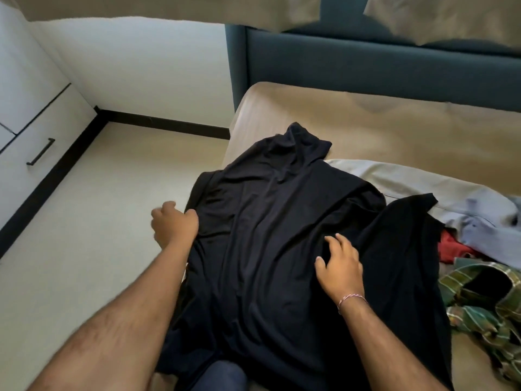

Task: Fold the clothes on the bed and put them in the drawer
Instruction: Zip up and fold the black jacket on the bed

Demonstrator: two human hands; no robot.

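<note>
Black shirt [282,235] lying spread on bed [394,131] for folding; left hand [174,224] pinching its side edge, right hand [339,266] pressing with loosely spread fingers, steadying it

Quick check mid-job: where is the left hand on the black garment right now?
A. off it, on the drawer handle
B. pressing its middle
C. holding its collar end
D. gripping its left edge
D: the left hand curls around the left edge of the black garment; the right hand rests on top.
</note>
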